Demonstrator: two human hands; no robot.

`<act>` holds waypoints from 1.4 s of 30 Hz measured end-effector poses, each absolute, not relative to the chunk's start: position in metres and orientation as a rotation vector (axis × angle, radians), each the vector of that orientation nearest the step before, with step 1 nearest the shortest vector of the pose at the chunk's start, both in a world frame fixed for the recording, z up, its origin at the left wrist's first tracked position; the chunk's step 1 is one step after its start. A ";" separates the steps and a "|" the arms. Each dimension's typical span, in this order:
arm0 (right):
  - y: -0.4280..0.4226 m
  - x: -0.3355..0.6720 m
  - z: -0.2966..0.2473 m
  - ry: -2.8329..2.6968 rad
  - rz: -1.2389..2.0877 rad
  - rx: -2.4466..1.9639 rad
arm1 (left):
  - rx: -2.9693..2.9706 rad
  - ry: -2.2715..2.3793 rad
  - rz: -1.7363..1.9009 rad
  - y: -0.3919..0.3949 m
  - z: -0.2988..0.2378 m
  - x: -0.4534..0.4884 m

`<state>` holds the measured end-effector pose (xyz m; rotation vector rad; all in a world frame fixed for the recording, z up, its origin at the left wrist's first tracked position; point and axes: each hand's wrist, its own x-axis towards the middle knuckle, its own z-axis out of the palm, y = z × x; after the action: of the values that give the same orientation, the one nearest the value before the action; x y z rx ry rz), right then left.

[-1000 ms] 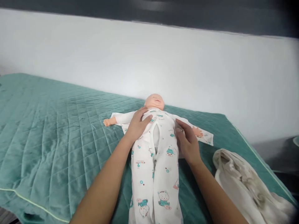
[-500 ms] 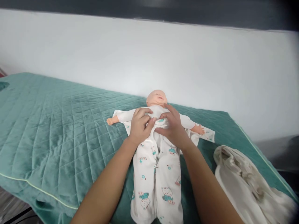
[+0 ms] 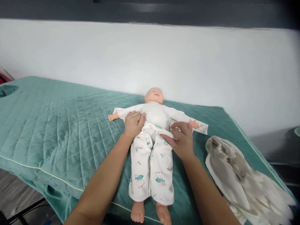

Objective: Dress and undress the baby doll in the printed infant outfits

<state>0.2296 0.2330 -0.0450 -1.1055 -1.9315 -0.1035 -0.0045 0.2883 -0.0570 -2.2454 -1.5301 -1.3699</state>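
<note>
A baby doll (image 3: 156, 114) lies on its back with arms spread, in a plain white top and white printed trousers (image 3: 161, 175). Bare feet (image 3: 137, 212) stick out below the hems. At the waist on the left side, my left hand (image 3: 134, 124) is closed, its fingers curled on the edge of the trousers. On the right side of the waist, my right hand (image 3: 182, 139) pinches the waistband between thumb and fingers. A printed white garment (image 3: 203, 127) is spread beneath the doll's arms, mostly hidden.
The doll rests on a green quilted cover (image 3: 70, 134) with a pale piped edge. A crumpled off-white cloth (image 3: 236, 175) lies at the right. Behind the bed rises a white wall (image 3: 150, 56).
My hands have moved apart from the middle of the waist to its two sides. The view has shifted, and the doll's feet now show.
</note>
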 end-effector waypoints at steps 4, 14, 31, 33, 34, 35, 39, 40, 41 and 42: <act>0.216 0.229 -0.043 -1.850 0.080 -1.057 | -2.150 -1.615 -1.262 0.285 -0.064 -0.009; 0.196 0.228 -0.046 -1.684 0.492 -1.160 | -2.019 -1.798 -1.129 0.280 -0.071 -0.012; 0.191 0.223 -0.051 -1.638 0.937 -1.400 | -1.979 -1.832 -1.390 0.285 -0.080 -0.011; 0.191 0.224 -0.052 -1.654 0.933 -1.390 | -1.993 -1.791 -1.483 0.282 -0.080 -0.011; 0.191 0.225 -0.054 -1.658 0.945 -1.386 | -1.997 -1.769 -1.525 0.279 -0.079 -0.011; 0.191 0.226 -0.056 -1.658 0.967 -1.382 | -2.002 -1.747 -1.562 0.275 -0.078 -0.011; 0.192 0.231 -0.065 -1.624 1.065 -1.347 | -2.033 -1.693 -1.675 0.246 -0.074 -0.012; 0.193 0.232 -0.067 -1.614 1.072 -1.338 | -2.038 -1.689 -1.690 0.238 -0.073 -0.013; 0.193 0.232 -0.069 -1.605 1.068 -1.332 | -2.045 -1.686 -1.697 0.229 -0.073 -0.013; 0.194 0.231 -0.070 -1.598 1.058 -1.330 | -2.054 -1.685 -1.702 0.221 -0.072 -0.013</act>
<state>0.2315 0.1938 -0.0699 -1.3301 -1.5978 1.0579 -0.0133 0.2206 -0.0721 -2.0542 -1.6845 -1.7016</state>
